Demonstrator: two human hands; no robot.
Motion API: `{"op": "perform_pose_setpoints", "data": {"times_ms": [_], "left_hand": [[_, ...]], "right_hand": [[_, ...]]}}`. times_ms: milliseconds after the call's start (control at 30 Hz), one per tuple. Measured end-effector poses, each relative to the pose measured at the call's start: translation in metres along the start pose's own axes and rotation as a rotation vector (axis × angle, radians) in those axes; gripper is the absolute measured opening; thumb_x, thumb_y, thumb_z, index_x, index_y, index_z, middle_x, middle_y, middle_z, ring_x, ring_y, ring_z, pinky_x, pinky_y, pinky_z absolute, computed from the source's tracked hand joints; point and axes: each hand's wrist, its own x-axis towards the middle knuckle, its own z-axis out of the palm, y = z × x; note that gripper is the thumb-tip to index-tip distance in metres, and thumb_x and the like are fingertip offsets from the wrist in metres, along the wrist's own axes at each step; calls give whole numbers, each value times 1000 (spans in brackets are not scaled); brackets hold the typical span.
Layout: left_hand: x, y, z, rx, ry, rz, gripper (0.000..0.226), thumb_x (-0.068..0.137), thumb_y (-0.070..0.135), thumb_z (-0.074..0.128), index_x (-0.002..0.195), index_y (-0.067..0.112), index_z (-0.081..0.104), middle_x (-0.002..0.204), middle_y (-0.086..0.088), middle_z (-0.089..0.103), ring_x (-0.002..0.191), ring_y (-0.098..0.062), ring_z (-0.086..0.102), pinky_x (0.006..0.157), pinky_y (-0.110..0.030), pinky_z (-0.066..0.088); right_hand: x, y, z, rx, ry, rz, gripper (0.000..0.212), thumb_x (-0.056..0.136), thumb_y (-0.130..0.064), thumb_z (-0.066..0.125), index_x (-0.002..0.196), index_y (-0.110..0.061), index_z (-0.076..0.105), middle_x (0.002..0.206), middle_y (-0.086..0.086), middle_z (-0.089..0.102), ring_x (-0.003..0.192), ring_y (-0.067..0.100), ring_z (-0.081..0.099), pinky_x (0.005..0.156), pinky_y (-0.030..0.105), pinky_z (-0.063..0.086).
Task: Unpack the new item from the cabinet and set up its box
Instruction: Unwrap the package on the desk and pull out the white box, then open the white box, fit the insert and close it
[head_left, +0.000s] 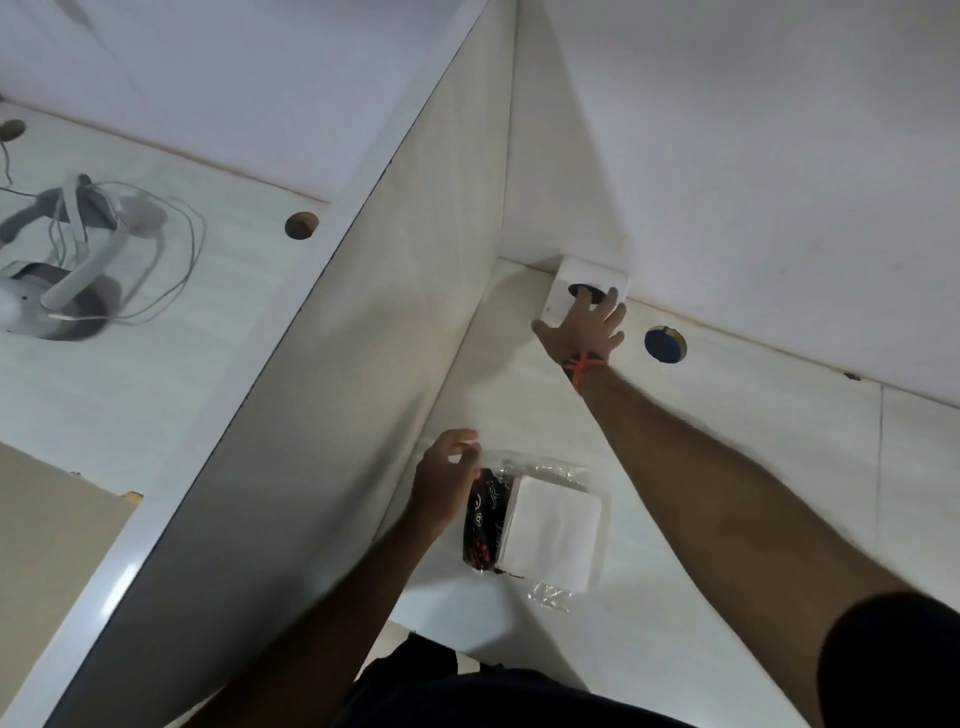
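While I look down from the head camera, the biggest thing I see is the white desk (727, 467), walled off on its left by a tall white partition (363, 338) and backed by a white wall (779, 156). Beyond the partition sits a second desk surface (182, 322) with a pale headset (67, 270) and its loose thin cable (176, 249). Near me on the main desk lies a clear plastic bag (540, 525) holding a folded white piece and a dark patterned item; the left hand (447, 483) rests at its upper left corner, thumb and fingers pinched narrowly on the plastic edge. Far back in the corner stands a small white box (582, 280) with a dark round opening on its face, touching wall and desk. The right hand (587, 327), a red-and-black band (584, 364) at its wrist, lies spread wide against the box front, fingertips at the opening. Just right of it is a round desk hole (665, 344) with a blue interior.
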Motion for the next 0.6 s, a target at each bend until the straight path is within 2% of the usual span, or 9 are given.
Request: {"op": "perform_pose_setpoints", "data": {"times_ms": [167, 233, 300, 367, 467, 500, 533, 567, 600], "left_hand": [[-5, -12, -5, 31, 7, -49, 17, 78, 33, 57, 89, 35, 69, 88, 7, 73, 69, -7, 73, 82, -43, 60], [-6, -13, -5, 62, -3, -36, 15, 79, 27, 58, 84, 36, 69, 80, 8, 74, 66, -5, 72, 77, -37, 61], [-5, -8, -4, 41, -22, -36, 16, 84, 16, 60, 85, 27, 72, 78, 4, 74, 61, 2, 68, 72, -29, 59], [-2, 1, -1, -62, -40, -73, 12, 85, 16, 63, 90, 19, 73, 85, -5, 75, 64, -4, 70, 68, -25, 56], [5, 21, 1, -298, -101, -180, 18, 81, 27, 65, 96, 20, 73, 95, -9, 73, 78, -19, 68, 68, -27, 49], [8, 28, 2, -357, -137, -225, 27, 82, 33, 64, 104, 20, 72, 102, -6, 72, 87, -21, 68, 73, -29, 49], [10, 35, 3, -410, -181, -263, 39, 81, 40, 63, 114, 20, 69, 110, -4, 71, 97, -21, 68, 78, -31, 49], [13, 41, 3, -462, -229, -295, 49, 79, 47, 62, 122, 22, 65, 118, -2, 68, 106, -22, 66, 83, -34, 50], [14, 47, 4, -510, -276, -311, 55, 80, 50, 61, 127, 24, 61, 123, -2, 65, 112, -24, 63, 88, -38, 50]], "right_hand": [[29, -5, 9, 0, 21, 133, 111, 66, -61, 73, 152, -16, 20, 163, 26, 4, 147, 49, 10, 110, 68, 22], [32, -6, 10, 28, 27, 155, 115, 61, -58, 76, 151, -16, 19, 162, 27, 6, 140, 49, 24, 104, 63, 32], [28, -8, 6, 97, 28, 160, 114, 58, -55, 78, 149, -17, 21, 161, 25, 10, 132, 47, 33, 98, 57, 38], [13, -8, -3, 234, 5, 160, 111, 61, -54, 78, 150, -20, 21, 160, 22, 12, 133, 46, 32, 101, 58, 37], [-33, -1, -16, 449, -33, 97, 106, 71, -45, 76, 156, -22, 16, 162, 17, 13, 143, 41, 24, 111, 58, 29], [-52, 3, -21, 537, -53, 50, 105, 73, -39, 77, 157, -21, 16, 161, 14, 18, 144, 37, 26, 115, 55, 30], [-73, 8, -26, 673, -85, 18, 103, 75, -30, 76, 157, -19, 16, 158, 9, 24, 142, 29, 32, 113, 49, 38], [-94, 12, -33, 840, -136, 25, 100, 77, -19, 75, 157, -19, 15, 156, 4, 26, 138, 19, 37, 103, 36, 50], [-115, 17, -40, 986, -214, 37, 97, 79, -12, 71, 158, -20, 14, 156, 0, 26, 136, 12, 38, 88, 20, 56]]}}
